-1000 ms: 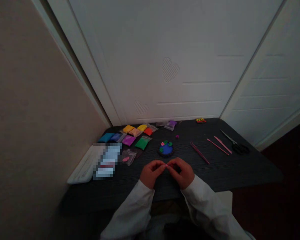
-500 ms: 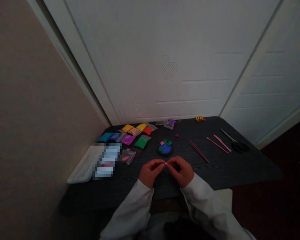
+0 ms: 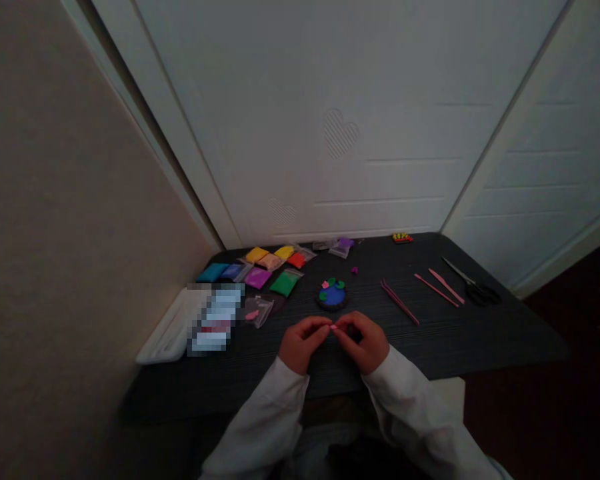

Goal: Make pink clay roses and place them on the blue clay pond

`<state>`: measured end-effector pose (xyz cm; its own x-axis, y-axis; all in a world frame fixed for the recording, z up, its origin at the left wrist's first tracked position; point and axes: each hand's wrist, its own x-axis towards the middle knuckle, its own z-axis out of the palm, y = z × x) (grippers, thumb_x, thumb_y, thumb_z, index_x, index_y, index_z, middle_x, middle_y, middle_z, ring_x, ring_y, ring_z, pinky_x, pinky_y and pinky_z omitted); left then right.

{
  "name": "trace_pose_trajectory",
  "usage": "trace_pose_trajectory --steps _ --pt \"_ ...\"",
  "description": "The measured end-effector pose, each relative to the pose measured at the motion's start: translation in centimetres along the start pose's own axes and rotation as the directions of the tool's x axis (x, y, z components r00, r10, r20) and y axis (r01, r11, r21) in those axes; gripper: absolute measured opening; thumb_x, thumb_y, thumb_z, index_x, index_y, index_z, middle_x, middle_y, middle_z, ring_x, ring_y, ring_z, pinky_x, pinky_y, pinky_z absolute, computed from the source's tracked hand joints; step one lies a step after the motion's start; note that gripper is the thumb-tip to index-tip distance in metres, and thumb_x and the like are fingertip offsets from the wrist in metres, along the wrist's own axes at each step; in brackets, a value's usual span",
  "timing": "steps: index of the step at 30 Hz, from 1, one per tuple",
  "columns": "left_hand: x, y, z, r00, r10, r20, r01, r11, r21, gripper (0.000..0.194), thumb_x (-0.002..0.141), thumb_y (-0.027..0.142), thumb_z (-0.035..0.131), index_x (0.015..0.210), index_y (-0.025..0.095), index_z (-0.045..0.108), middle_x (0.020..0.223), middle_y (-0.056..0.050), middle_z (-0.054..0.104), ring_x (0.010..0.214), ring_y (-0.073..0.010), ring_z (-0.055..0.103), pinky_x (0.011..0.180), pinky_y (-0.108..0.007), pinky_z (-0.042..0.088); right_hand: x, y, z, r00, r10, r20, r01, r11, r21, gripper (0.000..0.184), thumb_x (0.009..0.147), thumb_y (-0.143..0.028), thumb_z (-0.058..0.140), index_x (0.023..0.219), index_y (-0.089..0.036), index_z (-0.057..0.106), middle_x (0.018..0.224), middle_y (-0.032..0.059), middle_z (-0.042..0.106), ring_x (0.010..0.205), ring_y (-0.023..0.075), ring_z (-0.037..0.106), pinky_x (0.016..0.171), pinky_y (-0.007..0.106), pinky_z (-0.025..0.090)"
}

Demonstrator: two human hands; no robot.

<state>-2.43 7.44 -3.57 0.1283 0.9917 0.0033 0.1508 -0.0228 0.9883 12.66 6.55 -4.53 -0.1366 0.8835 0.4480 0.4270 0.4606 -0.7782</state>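
Observation:
Between the fingertips of both hands is a small piece of pink clay (image 3: 334, 327). My left hand (image 3: 300, 343) pinches it from the left, and my right hand (image 3: 365, 341) pinches it from the right. Just beyond my fingers lies a round clay pond (image 3: 333, 295) with a dark rim, a blue middle, green leaf shapes and a pink flower on it. A small purple clay bit (image 3: 355, 271) rests behind the pond. To the left, an opened clear bag (image 3: 257, 312) holds more pink clay.
Bags of coloured clay, among them a green bag (image 3: 287, 283), lie at the back left. Beside the wall is a white tray (image 3: 163, 333). Tweezers (image 3: 400, 303), pink modelling tools (image 3: 446, 285) and scissors (image 3: 473, 283) lie on the right. A yellow-and-red piece (image 3: 403, 238) sits at the back edge.
My hands stay together on the pink clay, with barely any finger movement. The whole view has shifted slightly.

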Motion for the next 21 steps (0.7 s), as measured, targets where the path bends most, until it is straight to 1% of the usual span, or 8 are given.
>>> trace_pose_trajectory --steps 2,8,16,21 --pt "-0.04 0.08 -0.08 1.0 0.015 0.003 -0.015 1.0 0.013 0.021 0.067 0.03 0.057 0.08 0.016 0.067 0.068 -0.002 0.063 0.064 -0.0129 0.055 0.062 -0.024 0.042 0.0 0.0 0.02 1.0 0.005 -0.005 -0.005 1.0 -0.001 0.009 0.074 -0.025 0.053 0.08 -0.019 0.057 0.069 0.0007 0.056 0.063 0.0108 0.051 0.058 0.024 0.041" --pt "-0.12 0.37 -0.21 0.999 0.04 0.025 -0.04 0.999 0.035 0.021 0.068 0.031 0.056 0.078 0.017 0.068 0.072 -0.003 0.064 0.069 -0.0141 0.055 0.066 -0.024 0.042 -0.01 -0.18 0.02 1.0 0.015 -0.021 -0.015 1.0 -0.009 0.009 0.074 -0.026 0.053 0.078 -0.018 0.056 0.068 0.0007 0.056 0.062 0.0109 0.051 0.059 0.024 0.041" --pt "-0.11 -0.03 0.01 0.999 0.008 0.037 -0.008 1.0 -0.004 0.02 0.066 0.03 0.058 0.079 0.016 0.066 0.076 -0.004 0.066 0.07 -0.0152 0.057 0.067 -0.026 0.044 0.1 -0.27 -0.02 0.999 0.021 -0.028 -0.022 1.0 -0.012 0.009 0.073 -0.026 0.053 0.076 -0.018 0.057 0.066 0.0008 0.056 0.06 0.011 0.051 0.056 0.024 0.041" --pt "-0.06 -0.17 0.09 0.999 -0.012 0.034 0.013 1.0 -0.027 0.02 0.065 0.029 0.059 0.077 0.015 0.065 0.075 -0.005 0.066 0.069 -0.0156 0.058 0.066 -0.027 0.045 0.08 -0.15 0.06 0.999 0.029 -0.018 -0.029 1.0 -0.008 0.01 0.073 -0.027 0.053 0.076 -0.019 0.057 0.066 0.001 0.057 0.06 0.0113 0.051 0.056 0.024 0.041"
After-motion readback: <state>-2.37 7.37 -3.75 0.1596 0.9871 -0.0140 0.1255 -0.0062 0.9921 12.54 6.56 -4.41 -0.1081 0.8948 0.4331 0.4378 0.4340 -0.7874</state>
